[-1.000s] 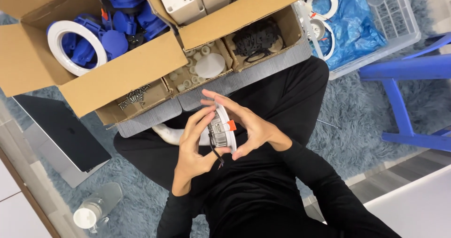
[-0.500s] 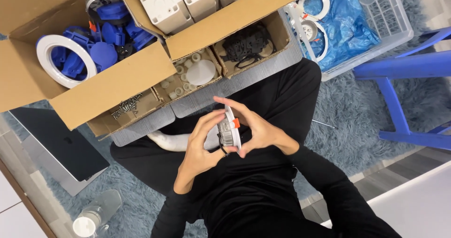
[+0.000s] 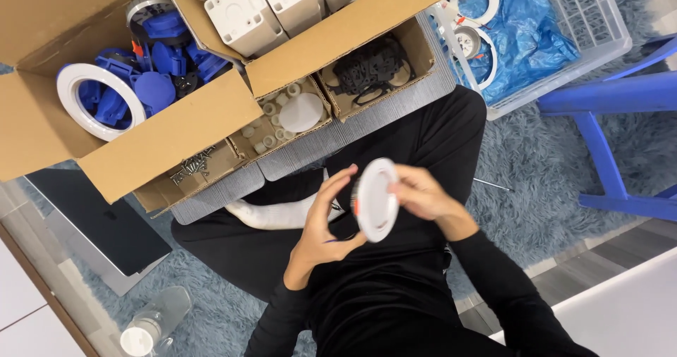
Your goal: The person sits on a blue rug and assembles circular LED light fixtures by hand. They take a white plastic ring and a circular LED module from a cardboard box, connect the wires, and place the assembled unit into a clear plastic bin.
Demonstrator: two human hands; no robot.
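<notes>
Here both hands hold a round white downlight (image 3: 376, 200).

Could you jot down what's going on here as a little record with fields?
Setting: person seated on blue shaggy rug
Left hand: grips round white disc light from the left
Right hand: holds its other edge
In front: cardboard box with blue parts and white ring
Right side: white crate, blue stool
Lower left: clear bottle

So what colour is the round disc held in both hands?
The round disc is white with a small orange clip at its edge, seen in the head view.
</notes>
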